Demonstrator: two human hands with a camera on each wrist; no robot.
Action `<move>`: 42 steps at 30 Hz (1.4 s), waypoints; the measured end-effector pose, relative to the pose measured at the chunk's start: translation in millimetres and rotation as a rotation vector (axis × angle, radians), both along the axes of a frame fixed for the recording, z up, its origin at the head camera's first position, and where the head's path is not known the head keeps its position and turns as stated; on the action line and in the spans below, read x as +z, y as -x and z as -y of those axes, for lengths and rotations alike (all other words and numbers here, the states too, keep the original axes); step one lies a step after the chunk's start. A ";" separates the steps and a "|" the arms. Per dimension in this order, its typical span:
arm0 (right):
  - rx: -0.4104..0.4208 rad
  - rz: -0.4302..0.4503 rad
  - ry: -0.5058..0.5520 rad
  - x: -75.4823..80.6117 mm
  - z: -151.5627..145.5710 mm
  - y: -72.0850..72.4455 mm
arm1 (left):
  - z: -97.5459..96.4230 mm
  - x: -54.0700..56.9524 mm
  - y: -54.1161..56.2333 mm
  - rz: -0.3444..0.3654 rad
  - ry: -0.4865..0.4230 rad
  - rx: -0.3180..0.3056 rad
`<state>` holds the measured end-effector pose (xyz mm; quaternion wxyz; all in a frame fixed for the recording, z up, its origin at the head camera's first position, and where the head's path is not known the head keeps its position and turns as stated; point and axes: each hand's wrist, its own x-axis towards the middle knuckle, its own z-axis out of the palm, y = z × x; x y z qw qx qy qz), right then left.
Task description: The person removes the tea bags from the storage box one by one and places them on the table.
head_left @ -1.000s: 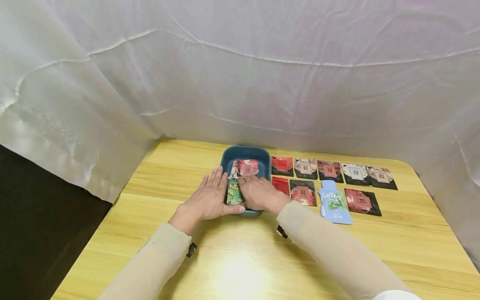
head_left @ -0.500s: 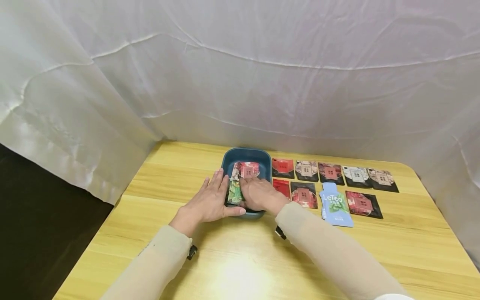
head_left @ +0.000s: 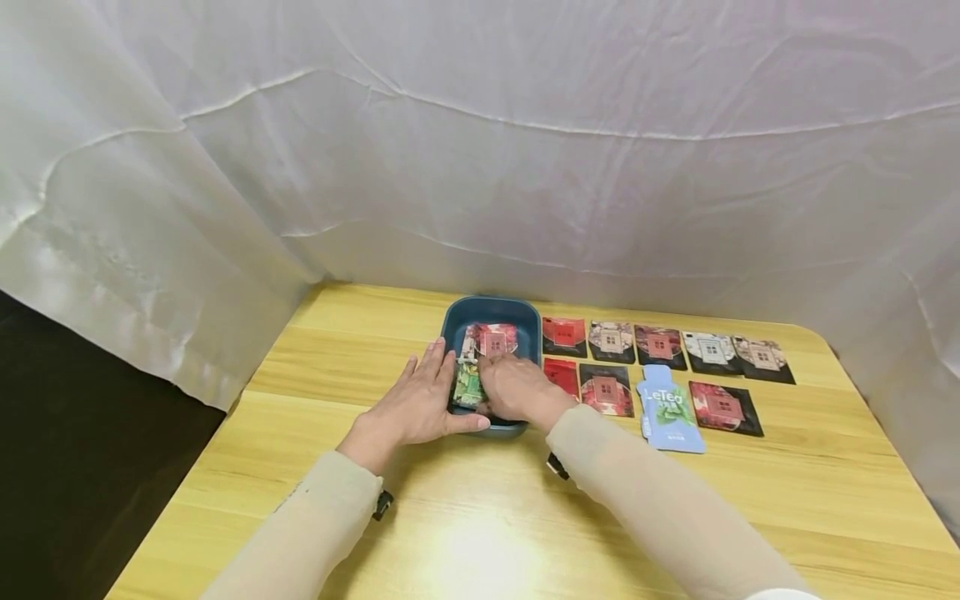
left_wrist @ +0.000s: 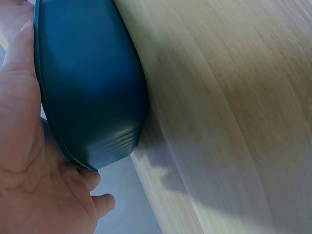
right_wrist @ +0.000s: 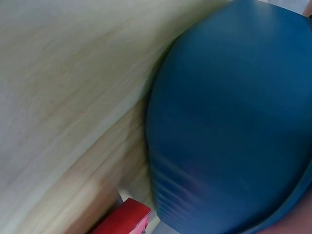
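A dark blue plastic bin [head_left: 528,321] stands on the table, with a red-and-pink sachet [head_left: 495,338] lying at its far side. Nearer, a green sachet [head_left: 467,383] shows between my hands, its right part covered by the right hand. My left hand [head_left: 411,404] rests against the bin's left near corner. Its fingers lie straight along the side, and the thumb stretches along the near rim, as the left wrist view shows too. My right hand [head_left: 521,387] reaches down into the bin, touching the green sachet; most of its fingertips are hidden.
Right of the bin lie two rows of flat square sachets, among them a red one [head_left: 564,335] and a white-and-black one [head_left: 711,352]. A pale blue LeTea pouch [head_left: 670,412] lies in the nearer row. Grey curtain [head_left: 525,200] hangs behind the table [head_left: 360,333].
The green sachet has shifted slightly and less of it shows beside my right hand. Both hands stay almost in place, and the bin has barely moved.
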<state>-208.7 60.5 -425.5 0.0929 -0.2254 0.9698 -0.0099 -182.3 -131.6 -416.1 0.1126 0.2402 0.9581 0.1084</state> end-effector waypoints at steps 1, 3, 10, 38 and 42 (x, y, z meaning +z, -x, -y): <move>0.001 0.000 0.001 0.2 0.0 -0.1 | 0.0 0.2 -0.2 0.000 0.001 0.001; -0.003 0.005 0.009 0.8 0.0 -0.4 | 0.0 0.6 -0.4 0.001 0.005 0.001; -0.050 0.054 0.052 0.8 0.0 0.6 | -0.3 1.5 -0.8 0.011 0.003 -0.001; 0.000 -0.050 0.031 29.4 -16.1 -0.8 | -1.2 1.1 0.0 0.008 0.011 -0.008; -0.007 -0.073 0.079 41.6 -23.9 -1.3 | -0.6 0.9 0.2 0.019 0.005 0.001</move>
